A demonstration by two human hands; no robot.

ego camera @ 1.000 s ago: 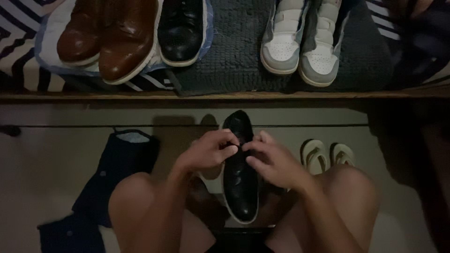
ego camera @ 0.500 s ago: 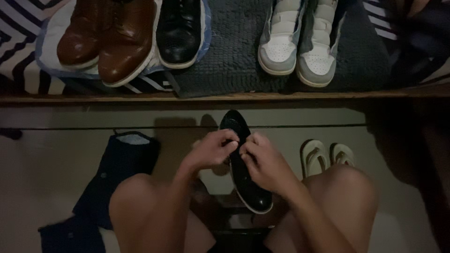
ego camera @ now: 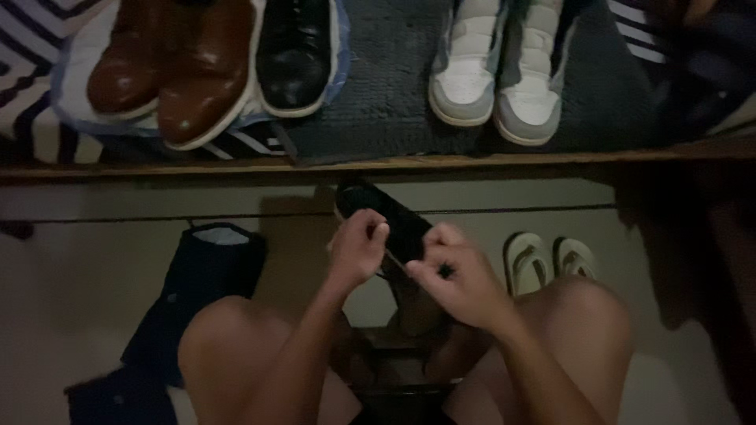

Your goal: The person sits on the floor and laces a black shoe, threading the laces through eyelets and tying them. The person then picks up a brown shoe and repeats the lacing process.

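Observation:
Both my hands hold a black leather shoe [ego camera: 391, 222] above the floor between my bare knees. Its toe points up and to the left, and the shoe is tilted. My left hand [ego camera: 357, 250] grips the shoe's left side near the laces. My right hand [ego camera: 459, 280] closes on its rear part, covering the heel. Whether the fingers pinch a lace is too dark to tell.
A wooden ledge [ego camera: 378, 163] carries a pair of brown shoes [ego camera: 169, 75], one black shoe [ego camera: 294, 55] and white high-top sneakers [ego camera: 500, 67] on a dark mat. Pale sandals [ego camera: 549, 260] lie on the floor at right, and dark cloth [ego camera: 193, 287] lies at left.
The black shoe has swung from pointing straight away to a slant, toe moving up and left. My hands shifted with it, the left rising, the right sliding toward the heel.

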